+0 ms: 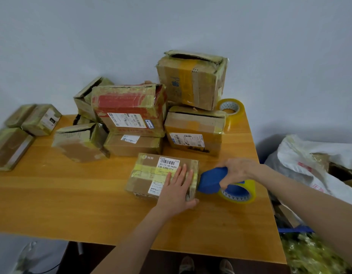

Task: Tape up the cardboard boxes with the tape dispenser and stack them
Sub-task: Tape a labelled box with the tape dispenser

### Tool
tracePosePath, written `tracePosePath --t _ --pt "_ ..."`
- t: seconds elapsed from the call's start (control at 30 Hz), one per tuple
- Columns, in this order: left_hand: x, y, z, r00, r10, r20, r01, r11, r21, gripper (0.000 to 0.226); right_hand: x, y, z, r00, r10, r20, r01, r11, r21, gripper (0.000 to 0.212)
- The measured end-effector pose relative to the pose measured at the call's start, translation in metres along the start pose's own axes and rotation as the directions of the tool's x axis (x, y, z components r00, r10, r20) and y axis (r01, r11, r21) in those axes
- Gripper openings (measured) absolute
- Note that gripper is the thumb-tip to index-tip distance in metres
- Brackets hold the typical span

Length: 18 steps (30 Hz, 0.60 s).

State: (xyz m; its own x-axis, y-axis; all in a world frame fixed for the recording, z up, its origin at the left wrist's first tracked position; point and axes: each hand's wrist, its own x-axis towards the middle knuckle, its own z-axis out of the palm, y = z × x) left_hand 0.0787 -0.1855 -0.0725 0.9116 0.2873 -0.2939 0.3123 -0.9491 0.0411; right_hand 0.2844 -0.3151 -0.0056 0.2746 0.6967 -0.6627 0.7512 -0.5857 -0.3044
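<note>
Wooden counter (72,194), pile (129,115) of boxes at back. Left hand (177,188) flat on front box (147,175), fingers (183,172) straight. Right hand (238,171) gripping dispenser (210,180), nose at box end.

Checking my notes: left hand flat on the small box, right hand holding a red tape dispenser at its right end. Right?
No: the head view shows the tape dispenser is blue, not red. The left hand, small box and right hand are as stated.

Small box (151,171), table (72,194) front-right: barcode label (168,162) read "SF5 113 140 946294", then "538-5380-014". Red-taped box (129,103), back edge: handwritten tag (149,123) bore unclear digits. Other labels illegible.
</note>
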Motion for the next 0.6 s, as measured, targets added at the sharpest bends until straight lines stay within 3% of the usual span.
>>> tracePosePath --t 0.1,0.2,0.27,0.37,0.43,0.53,0.6 --pt "0.000 0.000 -0.002 1.000 -0.003 0.013 0.002 1.000 0.005 0.095 -0.007 0.002 -0.006 0.993 0.078 -0.093 -0.071 0.994 0.079 0.031" --pt "-0.002 0.004 -0.005 1.000 -0.013 0.021 0.013 1.000 0.007 0.093 -0.013 0.014 -0.007 0.968 0.158 -0.193 -0.129 0.979 0.158 0.043" --pt "-0.003 0.006 -0.008 0.999 -0.021 0.026 0.020 1.000 0.022 0.092 -0.015 0.018 -0.003 0.959 0.180 -0.221 -0.090 0.928 0.362 0.046" --pt "-0.003 0.013 -0.011 0.998 -0.055 0.022 0.055 0.998 0.027 0.091 -0.011 0.015 0.018 0.929 0.280 -0.243 -0.019 0.692 0.722 0.049" --pt "-0.003 0.018 -0.010 0.996 -0.082 0.016 0.082 0.996 0.017 0.091 -0.007 0.012 0.038 0.910 0.373 -0.182 -0.029 0.494 0.869 0.056" --pt "-0.006 0.022 -0.015 0.995 -0.095 0.016 0.095 0.995 -0.039 0.107 0.003 0.010 0.064 0.893 0.451 -0.013 -0.073 0.171 0.983 0.060" --pt "-0.008 0.017 -0.019 0.993 -0.120 -0.008 0.116 0.974 -0.195 0.105 0.006 0.006 0.070 0.886 0.461 0.041 -0.089 0.083 0.993 0.059"
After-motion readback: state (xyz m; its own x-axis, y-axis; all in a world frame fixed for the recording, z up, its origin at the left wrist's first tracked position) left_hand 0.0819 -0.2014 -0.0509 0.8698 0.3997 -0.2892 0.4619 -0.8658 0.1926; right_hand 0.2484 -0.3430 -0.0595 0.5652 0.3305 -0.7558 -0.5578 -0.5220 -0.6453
